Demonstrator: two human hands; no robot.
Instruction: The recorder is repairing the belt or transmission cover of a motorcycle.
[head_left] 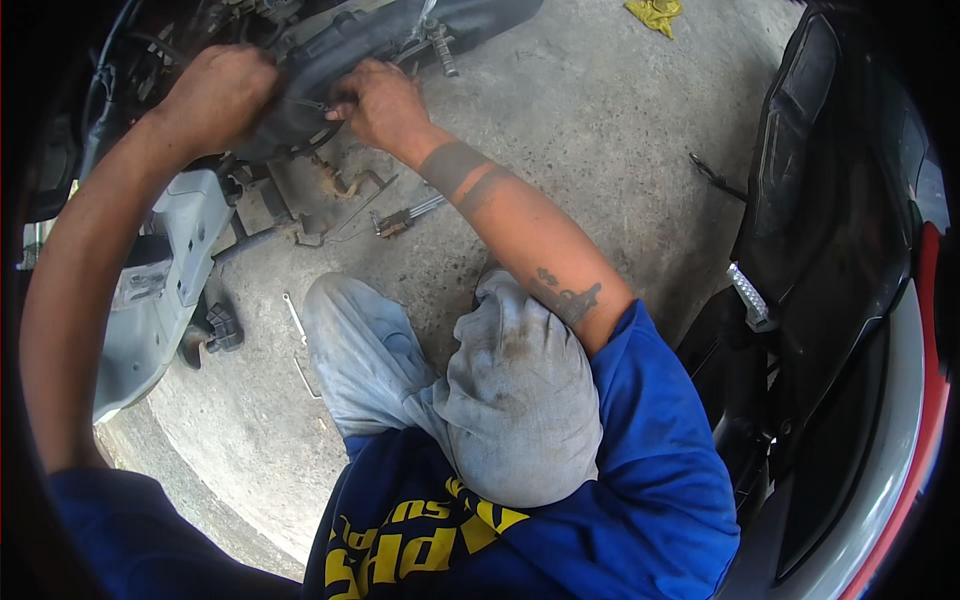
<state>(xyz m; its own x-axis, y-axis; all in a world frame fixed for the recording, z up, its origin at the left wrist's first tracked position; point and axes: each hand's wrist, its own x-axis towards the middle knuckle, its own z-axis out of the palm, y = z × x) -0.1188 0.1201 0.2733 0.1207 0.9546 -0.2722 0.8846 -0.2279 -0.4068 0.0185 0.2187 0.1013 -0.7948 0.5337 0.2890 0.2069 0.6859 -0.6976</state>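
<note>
A motorcycle's dark underside [365, 42] fills the upper left, with cables and mechanical parts around it. My left hand [225, 95] is closed against it, its fingertips hidden behind the knuckles, so what they grip cannot be seen. To its right, my right hand [382, 105] has thumb and fingers pinched together beside the black, rounded part. A thin metal piece [308, 103] shows at those fingertips, too small to name. Just beyond the right hand juts a metal footpeg [441, 50].
Screwdriver-like tools [395, 222] lie on the concrete floor [600, 150] below my hands. Near my knee are a wrench [294, 318] and a thin bent rod [307, 380]. Pale grey bodywork [180, 260] stands left, another motorcycle [830, 250] right. A yellow cloth [655, 15] lies far off.
</note>
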